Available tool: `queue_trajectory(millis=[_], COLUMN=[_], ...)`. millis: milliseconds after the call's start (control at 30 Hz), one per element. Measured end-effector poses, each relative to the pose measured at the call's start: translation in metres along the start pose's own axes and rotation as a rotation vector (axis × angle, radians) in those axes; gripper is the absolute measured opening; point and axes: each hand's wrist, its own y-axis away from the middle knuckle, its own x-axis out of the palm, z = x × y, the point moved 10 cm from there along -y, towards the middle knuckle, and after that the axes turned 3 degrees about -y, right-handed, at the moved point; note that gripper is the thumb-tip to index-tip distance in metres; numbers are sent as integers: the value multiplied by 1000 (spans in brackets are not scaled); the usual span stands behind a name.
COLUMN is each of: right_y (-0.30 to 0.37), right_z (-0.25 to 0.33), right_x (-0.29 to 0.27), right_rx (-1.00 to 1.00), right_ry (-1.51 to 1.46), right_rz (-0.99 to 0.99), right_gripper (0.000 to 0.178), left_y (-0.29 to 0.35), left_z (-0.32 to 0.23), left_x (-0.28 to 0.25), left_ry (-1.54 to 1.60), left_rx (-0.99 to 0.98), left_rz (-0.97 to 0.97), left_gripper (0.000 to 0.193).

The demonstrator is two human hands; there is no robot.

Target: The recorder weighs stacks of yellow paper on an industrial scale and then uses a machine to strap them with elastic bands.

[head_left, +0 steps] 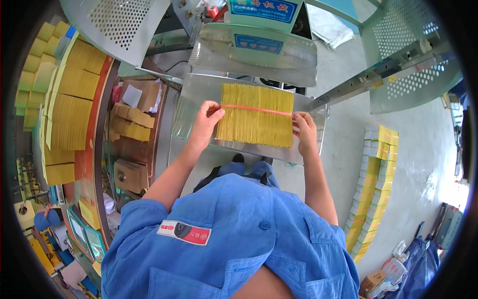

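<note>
A broad block of yellow paper sheets (255, 127), packed on edge, lies on a metal table (199, 89) in front of me. Across its upper part runs a thin red band (256, 108) from side to side. My left hand (207, 119) is at the block's left side, thumb and fingers pinched on the band's left end. At the opposite side my right hand (304, 130) has its fingers bent around the band's right end. The band's underside, if it passes beneath the block, is hidden.
Beyond the table stands a machine with a clear cover (254, 55). Perforated metal guards (122, 25) and a metal rail (383, 70) flank it. Yellow stacks (74, 99) fill a bench at left; banded bundles (373, 189) line the floor at right.
</note>
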Motion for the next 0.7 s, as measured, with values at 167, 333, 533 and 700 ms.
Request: queue_trajectory(millis=[167,333,533,700], right_y=[-6,20,43,37], right_z=[-19,11,0,0], right_x=[2,13,-5,-6], right_rx=[-30,-148,-300,-279], right_ry=[21,-245,-337,-200], right_rz=[-60,-49,-32,-18], right_gripper=[14,9,15,28], left_y=[1,11,36,19], left_z=[7,-22,-27,2], left_x=[4,9,3,12], left_ry=[-38,72,169,279], left_rx=[-14,136,23,-72], left_rz=[21,47,96,231], left_gripper=[14,9,27,45])
